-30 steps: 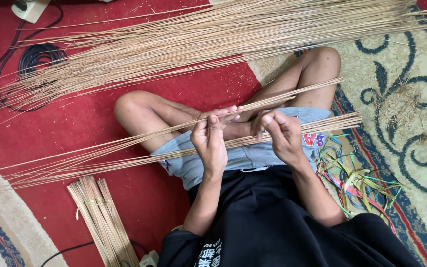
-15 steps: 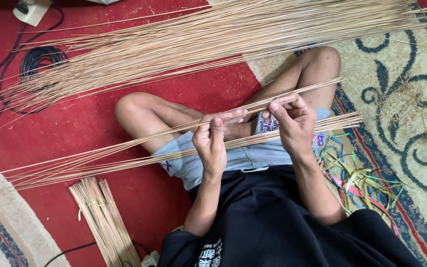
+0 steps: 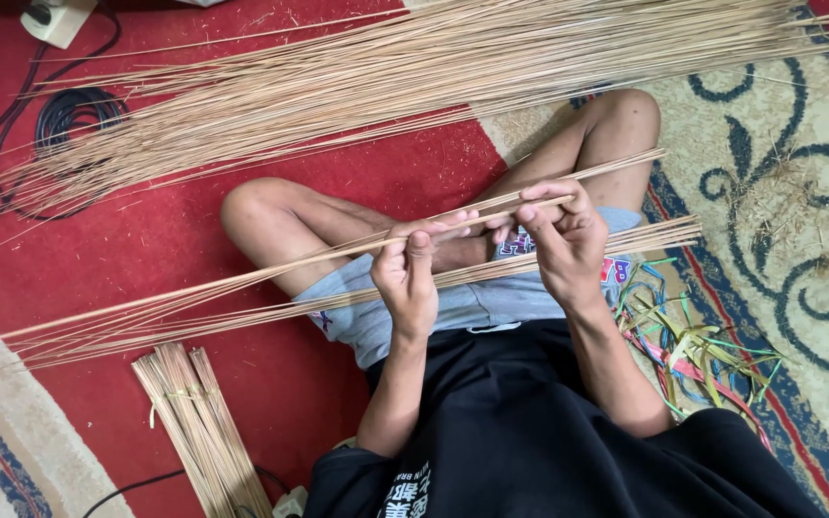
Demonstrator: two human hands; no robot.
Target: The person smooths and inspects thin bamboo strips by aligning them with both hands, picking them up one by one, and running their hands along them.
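Over the lap, left hand (image 3: pixel 407 273) and right hand (image 3: pixel 558 235) are both pinching closed on thin reed sticks (image 3: pixel 242 278); light, springy, likely brittle, best gripped mid-length.

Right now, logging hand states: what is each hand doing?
Left hand: closed, pinching the thin sticks.
Right hand: closed on the same sticks.

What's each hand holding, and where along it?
Both hold thin reed sticks. Left hand pinches them mid-length; right hand grips them nearer their right ends.

left hand (image 3: pixel 407 278) grip pinched, right hand (image 3: pixel 560 235) curled, forearms raised
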